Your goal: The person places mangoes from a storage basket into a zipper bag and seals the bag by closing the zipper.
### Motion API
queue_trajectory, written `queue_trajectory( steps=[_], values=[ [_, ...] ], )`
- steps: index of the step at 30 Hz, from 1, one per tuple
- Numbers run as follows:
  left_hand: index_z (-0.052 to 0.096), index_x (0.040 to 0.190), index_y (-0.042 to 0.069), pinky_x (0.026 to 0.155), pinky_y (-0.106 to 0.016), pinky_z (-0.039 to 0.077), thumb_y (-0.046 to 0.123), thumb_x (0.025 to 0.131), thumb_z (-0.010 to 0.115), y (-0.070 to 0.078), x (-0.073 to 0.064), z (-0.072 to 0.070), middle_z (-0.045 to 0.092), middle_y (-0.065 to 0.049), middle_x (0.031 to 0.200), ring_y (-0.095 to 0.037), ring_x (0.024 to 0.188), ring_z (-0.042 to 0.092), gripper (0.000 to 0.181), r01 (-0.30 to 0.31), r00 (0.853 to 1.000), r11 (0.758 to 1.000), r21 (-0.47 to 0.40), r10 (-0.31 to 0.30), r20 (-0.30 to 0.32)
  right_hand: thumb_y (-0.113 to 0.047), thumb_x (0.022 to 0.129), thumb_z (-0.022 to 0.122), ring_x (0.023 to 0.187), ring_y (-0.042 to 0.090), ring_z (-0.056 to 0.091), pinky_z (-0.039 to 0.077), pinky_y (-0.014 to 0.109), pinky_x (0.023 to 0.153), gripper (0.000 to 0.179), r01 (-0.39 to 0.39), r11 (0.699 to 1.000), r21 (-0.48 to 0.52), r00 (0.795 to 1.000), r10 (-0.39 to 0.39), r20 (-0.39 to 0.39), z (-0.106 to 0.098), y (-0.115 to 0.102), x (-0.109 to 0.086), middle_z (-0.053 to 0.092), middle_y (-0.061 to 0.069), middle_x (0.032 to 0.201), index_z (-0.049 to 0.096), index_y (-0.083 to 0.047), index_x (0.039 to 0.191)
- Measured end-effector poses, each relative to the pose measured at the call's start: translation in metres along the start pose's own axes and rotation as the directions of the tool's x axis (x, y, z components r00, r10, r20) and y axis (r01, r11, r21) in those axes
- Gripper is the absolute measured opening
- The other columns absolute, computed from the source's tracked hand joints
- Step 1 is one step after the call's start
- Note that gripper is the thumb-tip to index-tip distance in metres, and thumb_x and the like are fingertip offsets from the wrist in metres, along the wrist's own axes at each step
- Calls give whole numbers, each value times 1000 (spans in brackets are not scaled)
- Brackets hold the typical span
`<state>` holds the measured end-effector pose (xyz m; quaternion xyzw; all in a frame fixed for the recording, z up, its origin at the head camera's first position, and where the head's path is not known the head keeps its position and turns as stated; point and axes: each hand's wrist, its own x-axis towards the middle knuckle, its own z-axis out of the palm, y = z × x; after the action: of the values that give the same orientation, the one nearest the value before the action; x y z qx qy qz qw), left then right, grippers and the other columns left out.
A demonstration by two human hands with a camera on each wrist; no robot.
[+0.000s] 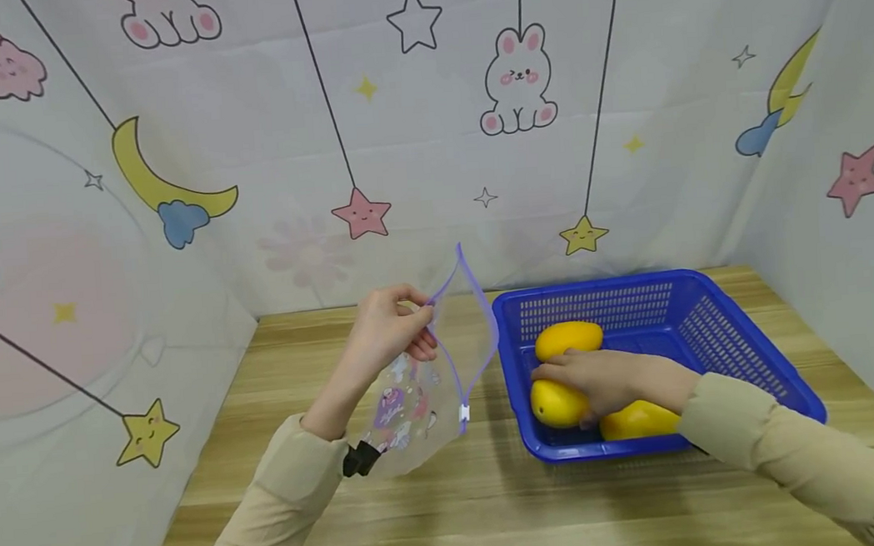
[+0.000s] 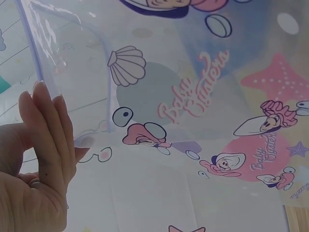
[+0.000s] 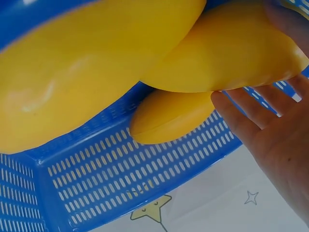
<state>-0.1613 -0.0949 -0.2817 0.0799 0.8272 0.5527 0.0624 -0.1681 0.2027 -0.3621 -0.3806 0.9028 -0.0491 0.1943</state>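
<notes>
My left hand [image 1: 384, 335] pinches the purple-edged rim of a clear zip bag [image 1: 408, 408], whose mouth gapes toward the basket. Cartoon shells and a starfish are printed on the bag [image 2: 193, 111], which looks see-through in the left wrist view. Inside a blue plastic basket [image 1: 525, 435], my right hand [image 1: 605, 380] grips a yellow mango [image 1: 554, 406], fingers along one side and thumb on the other. Behind it lies a second mango [image 1: 570, 337]. A third mango [image 1: 637, 422], partly hidden by my right wrist, lies near the front wall.
A white slider [image 1: 464, 413] sits at the low end of the bag's zip. The basket stands on a wood-grain table [image 1: 452, 523]. White cloth [image 1: 414, 141] printed with rabbits, stars and moons hangs at the back and both sides.
</notes>
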Motion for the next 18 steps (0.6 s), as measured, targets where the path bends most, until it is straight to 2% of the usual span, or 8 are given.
queue_trajectory(
  steps=[9,18],
  values=[
    [59,111,-9,49,-32,58,5,93,55,-1,1,1,67,-11,60,-13,45,64,23,-4,1000,1000,-4,4,7,-19,77,80,123,27,48,44,54,104,77,0,994,114,997,8,-75,-5,1,-9,48,9,140,39,-15,142],
    [60,110,-9,51,-36,59,5,93,55,-1,1,0,67,-10,59,-13,44,64,22,-6,1000,1000,-8,6,5,-23,77,79,120,24,49,46,50,101,77,-1,985,173,985,31,-170,-7,0,-17,49,5,138,38,-15,142]
  ],
)
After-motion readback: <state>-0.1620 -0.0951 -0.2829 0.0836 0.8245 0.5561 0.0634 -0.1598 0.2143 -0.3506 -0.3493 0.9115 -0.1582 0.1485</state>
